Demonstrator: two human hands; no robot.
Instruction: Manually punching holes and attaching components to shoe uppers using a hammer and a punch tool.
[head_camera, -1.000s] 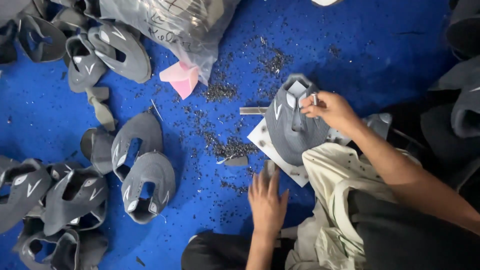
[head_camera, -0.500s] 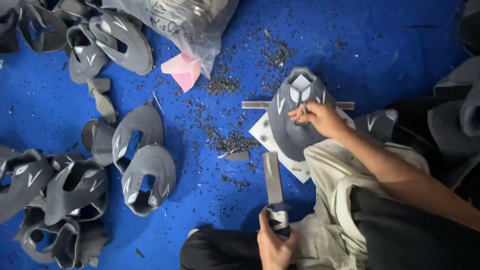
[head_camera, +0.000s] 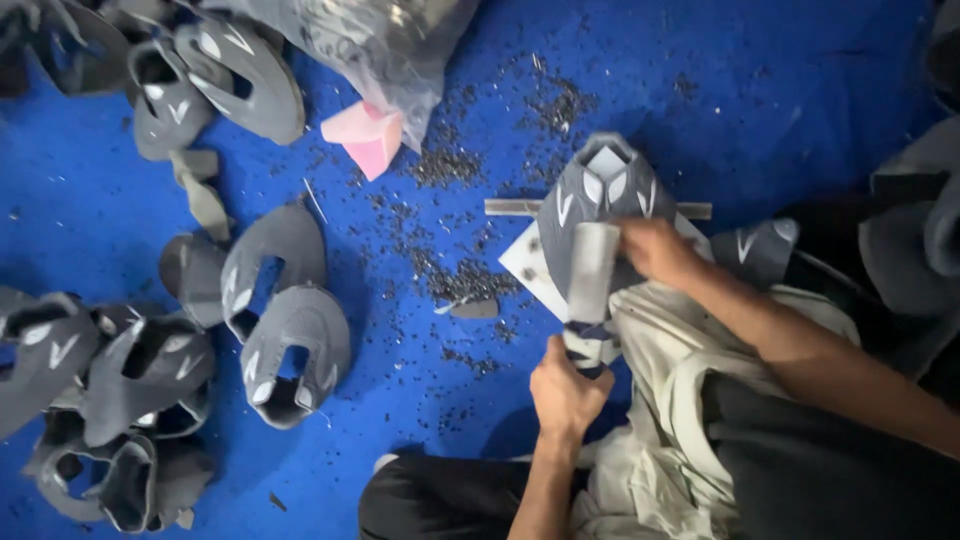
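view from above of a person seated on a blue floor (head_camera: 120, 230), working with both bare hands. the left hand (head_camera: 568, 392) is wrapped in a closed fist around the dark handle of a flat metal tool (head_camera: 592, 275), whose pale, blurred blade points up and away from the body and lies over a grey shoe upper (head_camera: 600, 200). the shoe upper, grey with light chevron marks and an open diamond shape at its far end, sits on a white board (head_camera: 528, 268) just in front of the person's lap, right of the middle of the view. a thin metal bar (head_camera: 508, 207) lies crosswise under it, sticking out on both sides. the right hand (head_camera: 655, 250) rests on the near right side of the shoe upper, fingers curled and pressing on it; whether they pinch the material cannot be told. a pale cloth (head_camera: 670, 340) covers the person's lap, over dark clothing.

small dark scraps (head_camera: 450, 280) are scattered across the floor around the board. to the left, well apart from the hands, lie two more grey shoe uppers (head_camera: 285, 330), one just below the other, and a heap of similar pieces (head_camera: 90, 390) fills the lower left corner. more grey pieces lie at the top left beside a clear plastic bag (head_camera: 390, 45), with a pink block (head_camera: 365, 138) touching the bag's lower edge. another grey piece (head_camera: 760, 250) lies just right of the right hand.
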